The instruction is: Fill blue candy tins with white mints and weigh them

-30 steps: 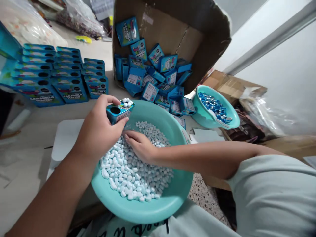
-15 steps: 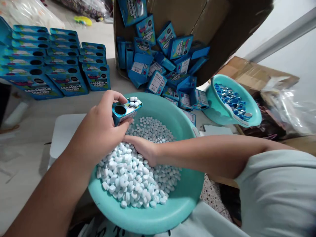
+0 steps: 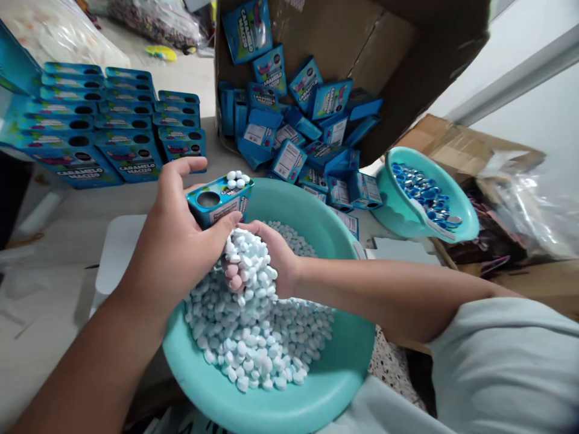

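My left hand (image 3: 181,223) holds a small blue box (image 3: 219,202) above the left side of a turquoise basin (image 3: 312,211). The box has a round hole in its top, and several white candies (image 3: 237,179) lie on top beside the hole. Cupped just below the box, my right hand (image 3: 266,253) holds a heap of white candies (image 3: 253,259), some of them spilling over its fingers. Loose white candies (image 3: 257,349) fill the bottom of the basin.
Rows of blue boxes (image 3: 129,160) stand at the left. Behind the basin a cardboard box (image 3: 389,36) holds jumbled blue boxes (image 3: 289,160). At the right sits a turquoise bowl (image 3: 398,211) with blue-wrapped pieces (image 3: 425,190). A white lid-like object (image 3: 120,241) lies left of the basin.
My right hand has risen out of the candy pile with a heap in it. My left index finger has lifted off the box, which has moved slightly left and turned.
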`<state>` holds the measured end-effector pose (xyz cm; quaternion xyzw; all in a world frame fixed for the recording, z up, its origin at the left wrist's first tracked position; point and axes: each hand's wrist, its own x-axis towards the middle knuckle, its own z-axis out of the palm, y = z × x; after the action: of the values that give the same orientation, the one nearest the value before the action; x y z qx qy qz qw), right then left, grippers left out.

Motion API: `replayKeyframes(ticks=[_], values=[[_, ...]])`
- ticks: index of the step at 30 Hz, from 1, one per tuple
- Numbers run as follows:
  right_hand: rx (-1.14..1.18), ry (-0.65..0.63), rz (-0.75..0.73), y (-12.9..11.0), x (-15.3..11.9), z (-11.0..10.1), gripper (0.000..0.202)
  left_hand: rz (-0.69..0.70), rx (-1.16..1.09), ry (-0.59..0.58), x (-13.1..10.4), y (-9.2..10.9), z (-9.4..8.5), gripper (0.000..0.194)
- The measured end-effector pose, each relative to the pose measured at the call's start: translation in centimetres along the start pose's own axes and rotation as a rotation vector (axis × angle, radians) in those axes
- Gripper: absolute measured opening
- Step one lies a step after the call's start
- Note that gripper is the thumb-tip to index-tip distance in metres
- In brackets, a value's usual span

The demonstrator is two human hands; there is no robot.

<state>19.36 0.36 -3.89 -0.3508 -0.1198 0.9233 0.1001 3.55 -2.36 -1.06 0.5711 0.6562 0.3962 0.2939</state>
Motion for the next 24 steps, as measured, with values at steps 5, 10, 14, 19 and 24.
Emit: replayKeyframes(ticks=[5,10,14,19,24], values=[[-0.072,-0.087,-0.119,-1.3,-1.1,0.8,0.046,-0.021,-0.036,-0.006,0.0,-0.1,0.0,0.066],[-0.100,0.027,-0.427,-2.5,-2.5,1.6,0.038,0.004,0.037,-0.038,-0.1,0.1,0.1,0.067],[-0.164,0.129,-0.634,-3.4,-3.5,1.8,0.035,0.104,0.166,-0.189,-0.2,0.2,0.2,0.059],[-0.393,0.206,-0.891,-3.9,-4.3,1.4,0.037,0.215,0.176,-0.351,-0.2,-0.1,0.1,0.060],[-0.463,0.231,-0.979,-4.0,-4.4,1.2,0.039,0.467,0.042,-0.614,-0.3,-0.6,0.4,0.037]])
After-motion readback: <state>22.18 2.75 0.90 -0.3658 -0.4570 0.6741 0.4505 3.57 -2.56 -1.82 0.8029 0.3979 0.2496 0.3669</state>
